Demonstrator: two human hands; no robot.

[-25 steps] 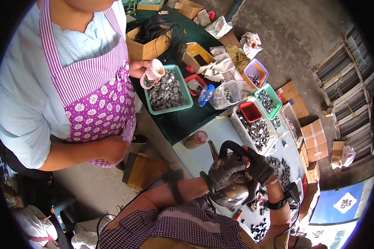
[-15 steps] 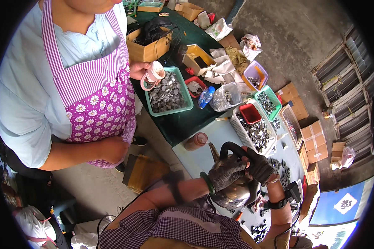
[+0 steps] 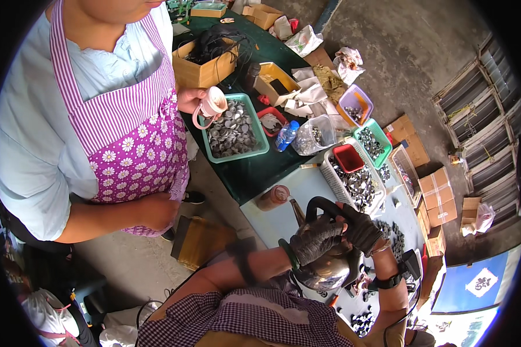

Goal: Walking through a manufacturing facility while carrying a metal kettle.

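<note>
We had both gloved hands on a shiny metal kettle (image 3: 329, 270) at the near edge of the counter (image 3: 272, 222). Our left hand (image 3: 314, 240) lay closed over its top, our right hand (image 3: 362, 226) was wrapped around the black handle (image 3: 319, 203). A brown bottle (image 3: 272, 197) lay just beside it.

I count two gloved hands of my own, left hand (image 3: 317, 240) and right hand (image 3: 362, 227), both on one shiny steel kettle (image 3: 325, 270). Two green plastic baskets: a large green basket (image 3: 260, 134) and a small green basket (image 3: 371, 138). One purple plastic tub (image 3: 353, 99), one red plastic box (image 3: 348, 158), one white slotted crate (image 3: 333, 176), one clear water bottle (image 3: 285, 135). Cardboard boxes on the floor look like four, though the rim blurs them.
</note>
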